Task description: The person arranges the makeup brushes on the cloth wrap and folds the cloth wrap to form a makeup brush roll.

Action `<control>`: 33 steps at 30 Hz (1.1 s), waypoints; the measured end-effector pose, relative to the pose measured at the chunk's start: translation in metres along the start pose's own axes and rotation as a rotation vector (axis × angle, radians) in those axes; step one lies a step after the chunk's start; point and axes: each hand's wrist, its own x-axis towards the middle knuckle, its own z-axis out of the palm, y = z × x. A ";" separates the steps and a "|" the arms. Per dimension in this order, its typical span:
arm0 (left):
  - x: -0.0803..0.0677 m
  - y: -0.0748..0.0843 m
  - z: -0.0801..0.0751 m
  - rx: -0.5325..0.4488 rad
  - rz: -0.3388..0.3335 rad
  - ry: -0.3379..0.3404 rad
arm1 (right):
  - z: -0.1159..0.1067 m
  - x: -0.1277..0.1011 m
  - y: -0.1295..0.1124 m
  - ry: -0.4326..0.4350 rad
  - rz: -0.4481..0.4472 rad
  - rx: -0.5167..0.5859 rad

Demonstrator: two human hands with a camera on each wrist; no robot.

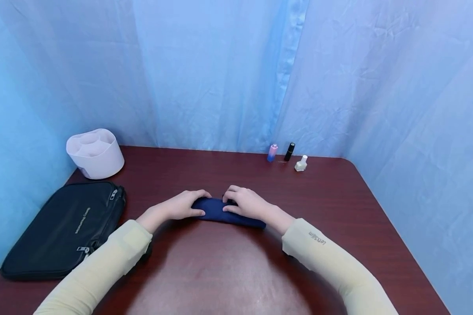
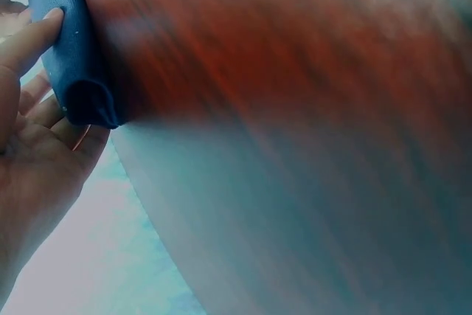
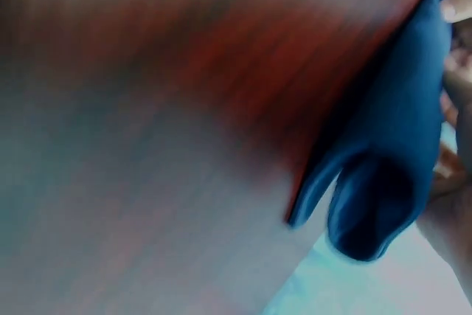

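A dark blue cloth roll [image 1: 227, 213] lies on the counter [image 1: 228, 271], near its middle and just in front of the person, with its long side running left to right. Both hands rest on it from above, probably so that the rolled fabric does not open again. The left hand [image 1: 181, 205] covers the left end; its grip is curled around the roll, and in the left wrist view the fingers [image 2: 33, 38] press against the side of the fabric, whose round open end is visible there. The right hand [image 1: 246, 203] covers the middle and right part, also with its grip curled over the roll; the right wrist view is blurred, but it shows the other rolled end. Both forearms in pale sleeves come in low and meet at the roll. To the left lie a black zipped bag [image 1: 65, 229] and a white divided container [image 1: 95, 153]; three small bottles [image 1: 288, 155] stand at the back edge.
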 end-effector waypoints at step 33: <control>0.003 -0.001 0.000 0.002 0.013 0.037 | 0.007 0.011 0.009 0.174 0.094 0.238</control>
